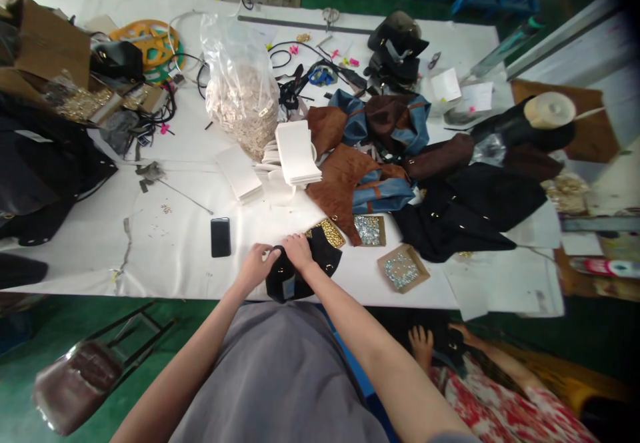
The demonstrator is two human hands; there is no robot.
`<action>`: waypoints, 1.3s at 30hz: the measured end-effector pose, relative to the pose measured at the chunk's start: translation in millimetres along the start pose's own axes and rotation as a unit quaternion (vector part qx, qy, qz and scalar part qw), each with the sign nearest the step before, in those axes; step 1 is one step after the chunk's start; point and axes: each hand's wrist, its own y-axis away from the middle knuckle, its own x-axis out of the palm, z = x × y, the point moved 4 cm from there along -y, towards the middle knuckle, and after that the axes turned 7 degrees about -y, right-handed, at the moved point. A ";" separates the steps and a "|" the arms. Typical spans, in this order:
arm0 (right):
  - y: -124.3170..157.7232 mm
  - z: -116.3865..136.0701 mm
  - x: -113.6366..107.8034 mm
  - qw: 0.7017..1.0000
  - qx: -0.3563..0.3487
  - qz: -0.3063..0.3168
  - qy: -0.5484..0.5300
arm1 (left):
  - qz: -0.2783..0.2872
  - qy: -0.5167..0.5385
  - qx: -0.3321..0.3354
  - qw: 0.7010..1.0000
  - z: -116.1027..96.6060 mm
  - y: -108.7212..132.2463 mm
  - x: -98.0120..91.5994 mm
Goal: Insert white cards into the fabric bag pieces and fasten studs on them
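My left hand [256,263] and my right hand [298,249] meet at the near edge of the white table [165,263], both pinching the top of a small black fabric piece [295,281] with metal studs. The fingers of both hands are closed on it. Just right of it lie a gold-studded patch [331,231] and two shallow cardboard trays of silvery studs [370,229] [403,268]. A black phone [221,237] lies flat to the left of my left hand.
Stacks of white pieces [298,153], a clear bag of pale bits [243,89], brown and blue fabric [365,163] and black garments [465,213] crowd the table. A brown stool [75,383] stands lower left. Another person's hand [421,343] shows lower right.
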 end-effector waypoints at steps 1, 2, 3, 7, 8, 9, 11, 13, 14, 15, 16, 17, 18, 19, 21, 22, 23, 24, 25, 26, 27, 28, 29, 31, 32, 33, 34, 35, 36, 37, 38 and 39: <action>-1.2 0.7 2.2 1.000 0.003 0.000 0.004 | -0.010 0.005 -0.019 1.000 11.3 -12.5 -2.1; -2.8 1.5 4.5 1.000 0.007 0.000 0.007 | -0.009 0.011 -0.035 0.999 22.1 -24.5 -2.1; -4.8 2.3 7.0 1.000 0.010 0.000 0.010 | 0.000 0.020 -0.047 0.999 31.9 -34.9 0.0; -14.3 3.9 17.1 1.000 0.023 0.006 0.018 | 0.051 0.063 -0.067 0.994 56.6 -50.7 24.8; -16.5 3.7 19.7 0.999 0.025 0.009 0.018 | 0.056 0.074 -0.070 0.993 59.4 -48.8 32.7; -18.6 3.3 22.3 0.999 0.027 0.013 0.017 | 0.058 0.084 -0.070 0.992 61.0 -45.8 40.2; -22.6 1.9 27.5 0.999 0.032 0.021 0.015 | 0.056 0.102 -0.066 0.991 62.6 -39.7 52.8; -26.4 0.0 32.2 0.999 0.039 0.027 0.012 | 0.052 0.116 -0.059 0.990 64.3 -36.6 60.5; -28.5 -1.0 34.3 0.999 0.042 0.030 0.010 | 0.051 0.120 -0.055 0.990 65.8 -36.8 62.4; -30.7 -1.9 36.1 0.998 0.045 0.034 0.007 | 0.051 0.124 -0.052 0.990 67.9 -37.8 63.2; -32.9 -2.7 37.5 0.998 0.047 0.038 0.004 | 0.052 0.128 -0.048 0.989 70.4 -39.5 63.3; -35.1 -3.4 38.6 0.998 0.048 0.042 0.000 | 0.055 0.131 -0.046 0.989 73.0 -41.5 62.8; -37.2 -4.0 39.4 0.998 0.048 0.048 -0.004 | 0.057 0.134 -0.044 0.988 75.7 -43.3 62.0; -39.2 -4.4 39.7 0.997 0.047 0.053 -0.009 | 0.057 0.136 -0.044 0.988 78.2 -44.7 61.0; -42.1 -4.3 39.4 0.997 0.044 0.065 -0.019 | 0.056 0.140 -0.045 0.988 81.9 -45.8 59.4; -43.0 -3.8 38.9 0.996 0.042 0.070 -0.023 | 0.055 0.142 -0.045 0.987 82.9 -45.4 58.9; -43.6 -3.0 38.3 0.996 0.041 0.073 -0.027 | 0.053 0.144 -0.047 0.987 83.4 -44.4 58.7; -43.9 -1.9 37.8 0.996 0.041 0.074 -0.029 | 0.053 0.147 -0.048 0.987 83.4 -43.2 58.8; -43.8 -0.6 37.5 0.996 0.041 0.074 -0.030 | 0.052 0.149 -0.050 0.986 83.3 -41.8 59.0; -43.4 0.9 37.5 0.996 0.041 0.074 -0.031 | 0.052 0.152 -0.053 0.986 83.0 -40.4 59.2; -42.7 2.3 38.0 0.996 0.040 0.074 -0.031 | 0.052 0.155 -0.057 0.985 82.9 -39.1 59.2; -41.7 3.8 39.0 0.996 0.039 0.076 -0.031 | 0.053 0.158 -0.062 0.984 82.9 -38.0 59.1; -40.3 5.0 40.4 0.996 0.037 0.080 -0.031 | 0.054 0.162 -0.068 0.983 83.1 -37.1 58.7; -37.0 6.8 43.6 0.995 0.034 0.091 -0.031 | 0.059 0.171 -0.083 0.980 84.2 -35.2 56.9; -35.3 7.4 45.0 0.994 0.034 0.096 -0.033 | 0.061 0.176 -0.091 0.978 84.7 -34.1 55.4; -33.6 7.9 45.8 0.994 0.035 0.099 -0.035 | 0.064 0.180 -0.098 0.977 84.8 -32.9 53.5; -32.0 8.5 45.6 0.994 0.037 0.100 -0.038 | 0.067 0.184 -0.104 0.975 84.0 -31.6 51.1; -30.5 9.1 44.3 0.994 0.039 0.097 -0.041 | 0.071 0.187 -0.108 0.974 81.9 -30.2 48.2; -28.8 9.9 41.4 0.994 0.043 0.093 -0.044 | 0.075 0.188 -0.110 0.973 78.1 -28.7 44.5; -26.8 10.9 37.0 0.994 0.046 0.086 -0.047 | 0.079 0.189 -0.111 0.972 72.2 -26.9 40.1; -24.5 12.3 31.2 0.995 0.048 0.077 -0.050 | 0.083 0.189 -0.110 0.972 64.3 -24.9 35.0; -22.0 13.8 24.2 0.995 0.048 0.068 -0.052 | 0.085 0.188 -0.109 0.972 54.8 -22.5 29.2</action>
